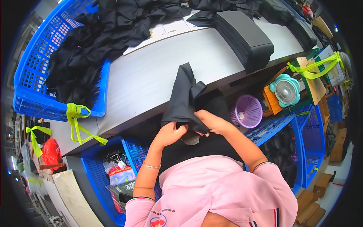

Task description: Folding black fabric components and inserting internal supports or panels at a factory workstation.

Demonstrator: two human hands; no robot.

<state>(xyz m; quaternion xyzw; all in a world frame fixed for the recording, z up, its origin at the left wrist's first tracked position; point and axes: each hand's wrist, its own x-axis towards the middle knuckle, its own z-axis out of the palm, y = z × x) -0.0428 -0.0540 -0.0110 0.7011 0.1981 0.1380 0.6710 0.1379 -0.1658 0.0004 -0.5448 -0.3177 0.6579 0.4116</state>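
A piece of thin black fabric (179, 98), creased and partly opened out, is held over my lap at the near edge of the table. My left hand (171, 134) is closed on its lower left edge, thumb and fingers pinching it. At its lower right, my right hand (210, 122) grips the fabric, with the fingertips partly hidden beneath it. The upper end of the fabric stands up in a crumpled peak over the tabletop edge. Whether it is a sewn bag or a single sheet, I cannot tell.
A blue crate (104, 90) overflows with black fabric pieces at the far left of the white table (147, 68). A neat black stack (245, 38) stands at the right. Below are a purple basket (247, 111), a turquoise fan (286, 90) and more blue crates (298, 151).
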